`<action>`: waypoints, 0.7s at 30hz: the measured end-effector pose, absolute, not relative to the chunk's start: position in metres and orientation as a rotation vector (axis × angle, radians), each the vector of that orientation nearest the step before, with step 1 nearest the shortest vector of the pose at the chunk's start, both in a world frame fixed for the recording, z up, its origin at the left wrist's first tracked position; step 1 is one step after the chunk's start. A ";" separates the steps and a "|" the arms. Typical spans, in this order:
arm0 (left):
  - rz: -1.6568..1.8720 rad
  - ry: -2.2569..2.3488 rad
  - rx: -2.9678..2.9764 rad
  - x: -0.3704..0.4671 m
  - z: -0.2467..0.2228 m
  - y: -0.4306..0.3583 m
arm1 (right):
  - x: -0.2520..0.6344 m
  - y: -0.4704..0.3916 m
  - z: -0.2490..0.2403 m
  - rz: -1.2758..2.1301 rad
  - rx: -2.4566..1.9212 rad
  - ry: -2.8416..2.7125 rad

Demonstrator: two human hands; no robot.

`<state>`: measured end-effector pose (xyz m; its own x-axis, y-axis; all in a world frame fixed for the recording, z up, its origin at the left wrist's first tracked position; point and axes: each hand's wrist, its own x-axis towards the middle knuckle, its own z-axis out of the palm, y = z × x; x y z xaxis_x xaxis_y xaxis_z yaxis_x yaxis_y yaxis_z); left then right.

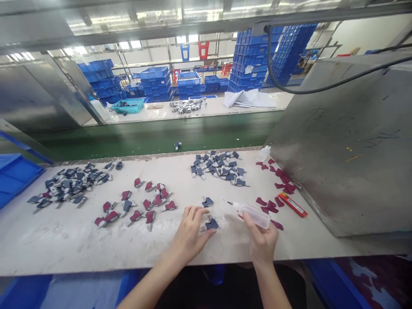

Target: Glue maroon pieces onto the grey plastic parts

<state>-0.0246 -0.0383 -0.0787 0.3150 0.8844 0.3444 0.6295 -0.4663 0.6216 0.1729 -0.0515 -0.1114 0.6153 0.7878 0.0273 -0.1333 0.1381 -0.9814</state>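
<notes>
My left hand [190, 229] curls around a small dark blue and grey toy-like part [211, 224] at the tabletop, thumb below it and fingers above. Just beyond the fingertips lies another dark blue part [207, 201]. In my right hand [263, 240] is a clear squeeze bottle [255, 215], tilted with its thin needle tip pointing left, above and to the right of the held part. Loose flat maroon pieces [270, 207] lie right of the bottle. A maroon edge shows under the bottle; what it belongs to is partly hidden.
Parts with maroon faces [149, 205] are scattered left of my hands. Dark blue parts form a left pile [72, 184] and a back pile [219, 166]. An orange-red packet [292, 205] lies at right, near a metal housing [354, 150]. Behind runs a green conveyor belt [144, 135].
</notes>
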 end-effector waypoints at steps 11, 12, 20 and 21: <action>0.533 2.154 2.094 -0.076 -0.015 0.215 | 0.179 -0.044 -0.101 0.583 -1.400 -0.987; 0.489 2.192 2.073 -0.079 -0.017 0.224 | 0.181 -0.045 -0.101 0.535 -1.409 -1.042; 0.328 2.147 2.101 -0.087 -0.025 0.242 | 0.188 -0.040 -0.098 0.458 -1.398 -1.083; 0.341 2.112 2.129 -0.083 -0.025 0.239 | 0.185 -0.038 -0.099 0.470 -1.409 -1.079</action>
